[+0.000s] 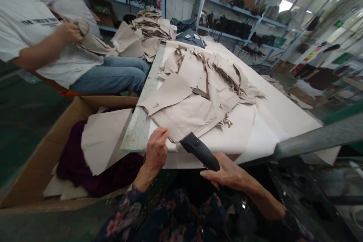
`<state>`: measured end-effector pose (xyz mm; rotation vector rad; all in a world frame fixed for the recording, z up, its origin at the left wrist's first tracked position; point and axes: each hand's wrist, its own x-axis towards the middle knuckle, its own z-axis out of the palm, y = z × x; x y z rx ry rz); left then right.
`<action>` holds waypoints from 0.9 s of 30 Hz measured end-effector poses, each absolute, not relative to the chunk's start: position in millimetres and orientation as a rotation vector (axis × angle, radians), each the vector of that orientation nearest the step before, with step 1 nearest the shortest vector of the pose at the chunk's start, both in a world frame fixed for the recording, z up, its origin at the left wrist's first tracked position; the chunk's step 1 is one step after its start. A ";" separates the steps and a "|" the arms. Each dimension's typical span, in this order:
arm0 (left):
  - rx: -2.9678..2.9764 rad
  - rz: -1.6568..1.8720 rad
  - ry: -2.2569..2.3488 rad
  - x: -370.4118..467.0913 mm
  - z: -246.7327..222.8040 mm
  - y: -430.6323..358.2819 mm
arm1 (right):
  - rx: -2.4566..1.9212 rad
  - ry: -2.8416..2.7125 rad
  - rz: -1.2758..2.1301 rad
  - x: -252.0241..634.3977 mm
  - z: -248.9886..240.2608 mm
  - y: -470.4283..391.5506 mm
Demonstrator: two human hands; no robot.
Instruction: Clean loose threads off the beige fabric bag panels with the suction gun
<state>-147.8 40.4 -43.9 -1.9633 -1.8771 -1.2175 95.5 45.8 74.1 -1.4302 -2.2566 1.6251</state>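
My right hand (227, 172) is wrapped round a black handheld tool (200, 151), whose head points up and left to the near corner of a beige fabric piece (187, 115). At that piece's lower left edge, my left hand (157, 145) has its fingers closed on the fabric edge. The piece lies on the white-covered table (272, 109) and has a metal-coloured line along its near edge. Behind it are more beige pieces (195, 70) in a loose heap, some with small metal fittings (227, 121).
A seated person (48, 38) at the left holds beige fabric. Below, a cardboard box (31, 170) contains beige and purple cloth. A beige stack (151, 26) stands beyond the table's far left corner. A grey metal bar (317, 136) crosses at the right.
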 end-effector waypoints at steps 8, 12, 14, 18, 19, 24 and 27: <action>-2.057 -1.131 -1.856 -147.1 -42.7 38.5 | -1.419 -2.268 1.607 68.9 72.1 59.2; -2.068 -1.110 -1.887 -151.5 -40.7 40.4 | -1.396 -2.135 1.569 60.4 80.1 72.0; -2.019 -1.117 -1.922 -164.2 -36.0 48.0 | -1.394 -2.108 1.555 57.8 84.8 77.6; -1.871 -1.087 -2.023 -207.6 -21.4 78.1 | -1.342 -2.069 1.636 55.2 83.6 81.5; -1.879 -1.050 -2.069 -218.9 -18.2 86.8 | -1.332 -2.055 1.657 54.6 81.2 81.3; -2.019 -1.023 -2.109 -251.6 -3.8 113.0 | -1.277 -2.078 1.672 54.1 74.1 78.0; -2.015 -1.144 -2.083 -248.0 10.9 108.6 | -1.214 -2.061 1.688 57.2 78.6 75.1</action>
